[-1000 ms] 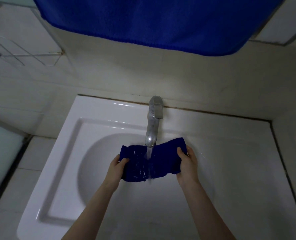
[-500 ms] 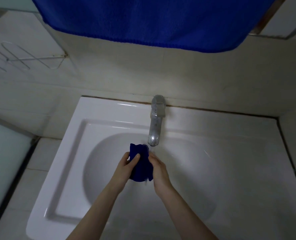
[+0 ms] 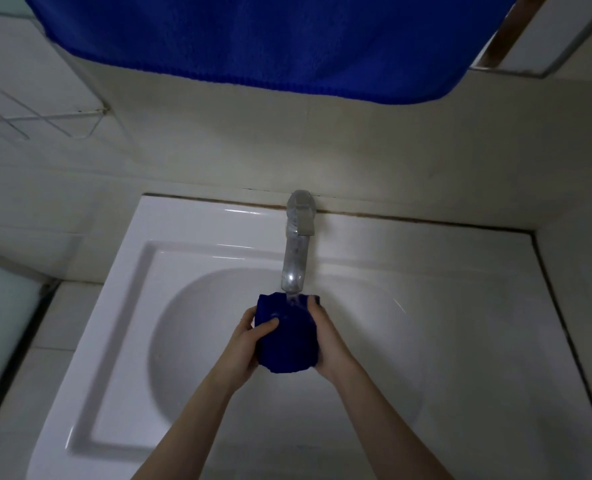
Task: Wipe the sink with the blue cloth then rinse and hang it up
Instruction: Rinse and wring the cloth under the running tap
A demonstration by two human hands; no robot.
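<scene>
The blue cloth [image 3: 285, 336] is bunched under the tap [image 3: 296, 251], over the sink [image 3: 121, 341]. It looks soaked, so probably heavy, soft and dripping. The left hand [image 3: 244, 344] and right hand [image 3: 329, 344] both clasp its sides; a full-palm hold seems best.

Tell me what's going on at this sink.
A person is rinsing a bunched-up blue cloth under the running tap, above the basin of the white sink. The left hand grips the cloth's left side and the right hand its right, with water falling on its top. A larger blue towel hangs on the wall above. The cloth is not yet hung up.
</scene>
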